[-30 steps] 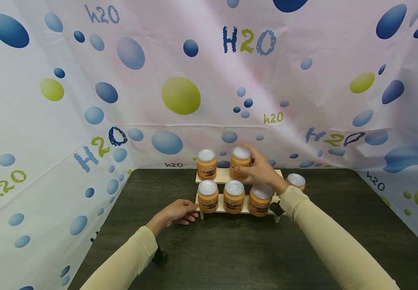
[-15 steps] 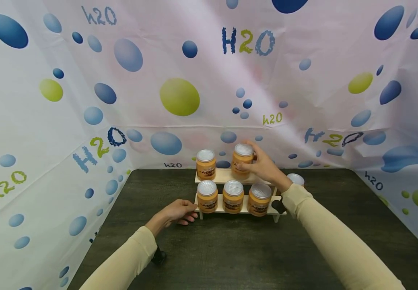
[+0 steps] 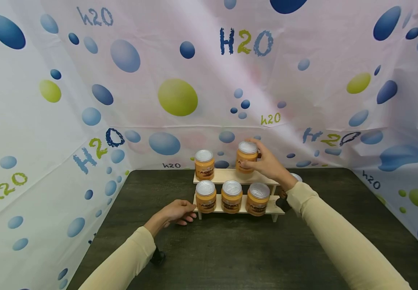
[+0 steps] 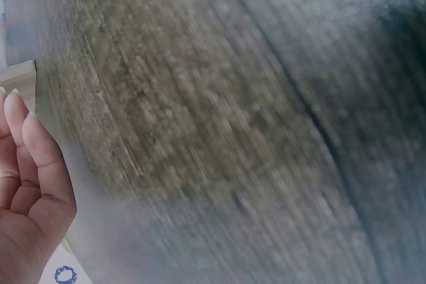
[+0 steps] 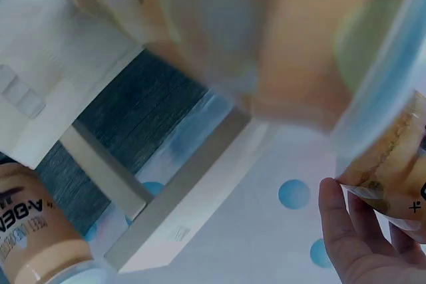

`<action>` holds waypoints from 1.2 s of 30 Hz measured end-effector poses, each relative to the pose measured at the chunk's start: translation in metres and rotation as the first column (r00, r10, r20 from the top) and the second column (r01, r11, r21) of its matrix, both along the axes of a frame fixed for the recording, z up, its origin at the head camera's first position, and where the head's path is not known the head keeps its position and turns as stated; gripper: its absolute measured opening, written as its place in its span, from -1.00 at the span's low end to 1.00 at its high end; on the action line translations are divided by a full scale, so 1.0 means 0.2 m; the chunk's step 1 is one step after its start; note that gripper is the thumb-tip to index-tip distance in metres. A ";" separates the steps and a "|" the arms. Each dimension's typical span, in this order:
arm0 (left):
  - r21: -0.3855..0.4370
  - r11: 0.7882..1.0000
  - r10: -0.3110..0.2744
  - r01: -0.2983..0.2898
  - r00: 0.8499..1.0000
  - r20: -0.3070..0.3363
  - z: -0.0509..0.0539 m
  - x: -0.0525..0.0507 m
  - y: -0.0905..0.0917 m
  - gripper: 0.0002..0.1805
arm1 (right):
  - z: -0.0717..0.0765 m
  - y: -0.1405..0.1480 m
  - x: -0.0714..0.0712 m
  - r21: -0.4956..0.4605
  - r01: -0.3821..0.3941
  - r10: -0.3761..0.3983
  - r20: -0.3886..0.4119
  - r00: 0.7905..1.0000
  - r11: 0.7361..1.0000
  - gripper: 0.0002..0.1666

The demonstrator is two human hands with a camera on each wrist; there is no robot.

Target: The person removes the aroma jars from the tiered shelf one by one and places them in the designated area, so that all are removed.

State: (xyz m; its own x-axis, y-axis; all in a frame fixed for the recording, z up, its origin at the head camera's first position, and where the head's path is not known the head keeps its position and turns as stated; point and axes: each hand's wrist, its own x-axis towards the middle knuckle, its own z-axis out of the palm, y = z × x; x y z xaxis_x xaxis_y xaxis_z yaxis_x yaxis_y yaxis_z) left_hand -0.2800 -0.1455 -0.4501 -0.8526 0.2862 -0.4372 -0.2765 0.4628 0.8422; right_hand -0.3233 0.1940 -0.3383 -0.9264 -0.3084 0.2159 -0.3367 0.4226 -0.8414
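Observation:
A two-tier wooden stand (image 3: 227, 176) bears orange jars with silver lids. My right hand (image 3: 268, 163) grips a jar (image 3: 244, 161) by its sides, over the upper tier and right of another jar (image 3: 204, 166). In the right wrist view, the fingers of my right hand (image 5: 363, 241) curl round the gripped jar (image 5: 393, 171). Three jars line the lower tier: left (image 3: 206, 197), middle (image 3: 231, 197) and right (image 3: 257, 200). With thumb and index finger, my left hand (image 3: 176, 211) pinches the left end of the lower tier. The left wrist view shows the left hand (image 4: 36, 197) with curled fingers by the stand's edge (image 4: 23, 78).
Another jar (image 3: 297, 177) stands right of the stand, mostly hidden behind my right wrist. The dark tabletop (image 3: 223, 249) extends round the stand. A patterned sheet (image 3: 209, 100) hangs behind and at both sides. A large blurred jar (image 5: 219, 31) fills the top of the right wrist view.
My right hand has moved the gripped jar to the right and slightly up. The right forearm now covers more of the far-right jar. My left hand stays at the stand's left end.

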 end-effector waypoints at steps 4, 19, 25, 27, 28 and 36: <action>0.000 1.000 0.000 0.000 1.000 0.000 0.00 0.00 0.00 -0.70 | 0.01 0.02 0.00 -0.003 0.013 -0.013 -0.015 1.000 1.000 -0.03; -0.001 1.000 -0.001 0.001 1.000 -0.002 0.00 0.01 0.00 -0.70 | 0.07 0.12 0.03 0.095 0.072 -0.070 -0.017 0.997 0.993 -0.02; 0.001 1.000 -0.007 0.007 1.000 -0.005 0.00 0.01 0.00 -0.69 | 0.08 0.16 0.04 0.098 0.082 -0.082 -0.010 0.997 0.992 -0.01; 0.004 1.000 -0.008 0.008 1.000 -0.006 0.00 0.01 0.00 -0.69 | 0.09 0.17 0.04 0.083 0.076 -0.076 0.000 0.997 0.994 -0.01; 0.005 1.000 -0.009 0.009 1.000 -0.007 0.00 0.00 -0.01 -0.69 | 0.09 0.17 0.04 0.082 0.075 -0.075 0.000 0.997 0.994 -0.02; 0.013 1.000 -0.012 0.012 1.000 -0.007 0.00 0.00 -0.01 -0.69 | 0.10 0.23 0.05 0.083 0.063 -0.062 -0.013 0.998 0.995 0.02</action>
State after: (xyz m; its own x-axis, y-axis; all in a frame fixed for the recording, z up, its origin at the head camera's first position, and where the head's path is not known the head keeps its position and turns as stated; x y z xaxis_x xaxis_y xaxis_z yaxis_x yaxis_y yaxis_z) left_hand -0.2802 -0.1470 -0.4507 -0.8519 0.3019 -0.4279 -0.2655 0.4553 0.8498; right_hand -0.3134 0.2404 -0.3179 -0.9422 -0.2674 0.2018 -0.3163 0.5117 -0.7988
